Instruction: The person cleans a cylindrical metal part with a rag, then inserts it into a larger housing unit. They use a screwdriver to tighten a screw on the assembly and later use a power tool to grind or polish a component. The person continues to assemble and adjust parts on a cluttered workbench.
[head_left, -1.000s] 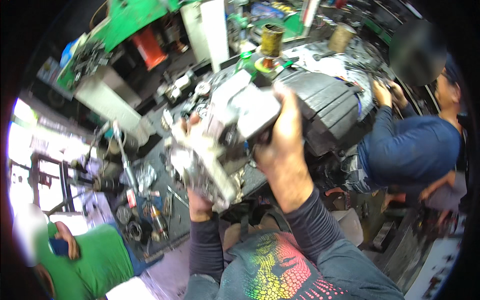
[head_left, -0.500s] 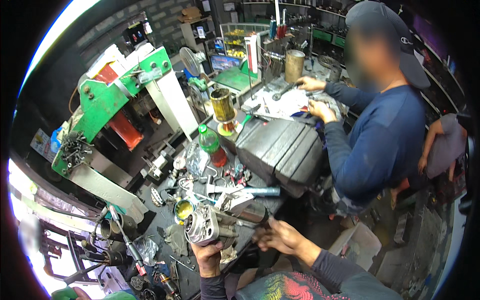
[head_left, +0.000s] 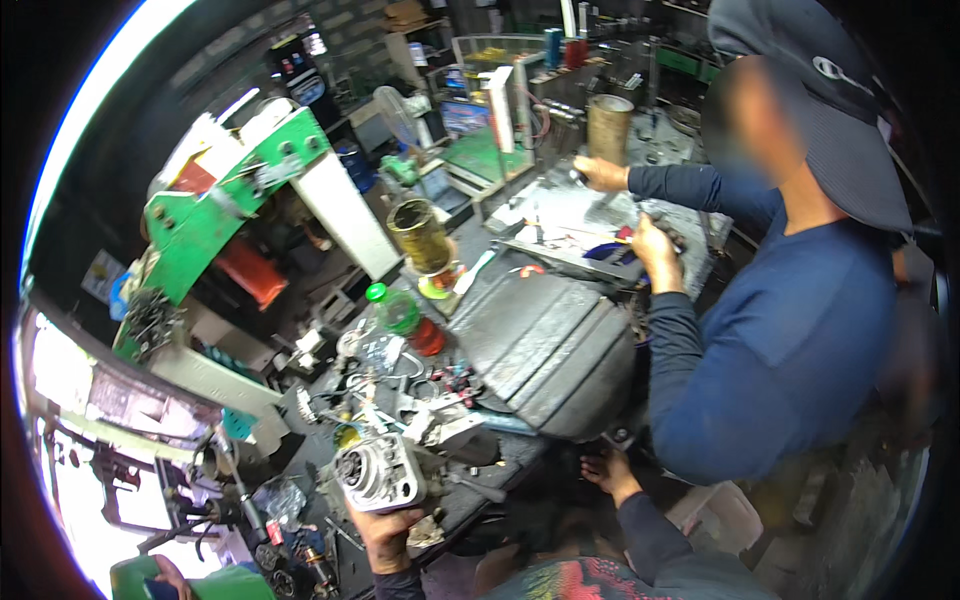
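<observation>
My left hand [head_left: 385,530] is closed around the underside of a cast-metal housing [head_left: 380,475]. This silver part has a round, ringed face and a flat flange with holes, and it is held over the bench's near edge. My right hand [head_left: 610,472] is stretched forward beside the near end of a black ribbed seat [head_left: 540,345]. Its fingers look loosely apart, with nothing visible in them. A small round metal piece [head_left: 620,437] is close above those fingers; whether they touch it I cannot tell. Behind the housing lies a hammer with a blue handle [head_left: 507,423], partly hidden.
A green-capped bottle of red liquid [head_left: 425,335] and an oily cylinder [head_left: 418,238] stand behind loose parts. The green press frame [head_left: 235,200] rises at left. A co-worker [head_left: 800,330] works at the right with both hands over a tray. A pale bin [head_left: 725,515] is low right.
My right hand has moved forward and right toward the seat's near end. The housing in my left hand has shifted left and down. The head view has turned; the co-worker appears closer.
</observation>
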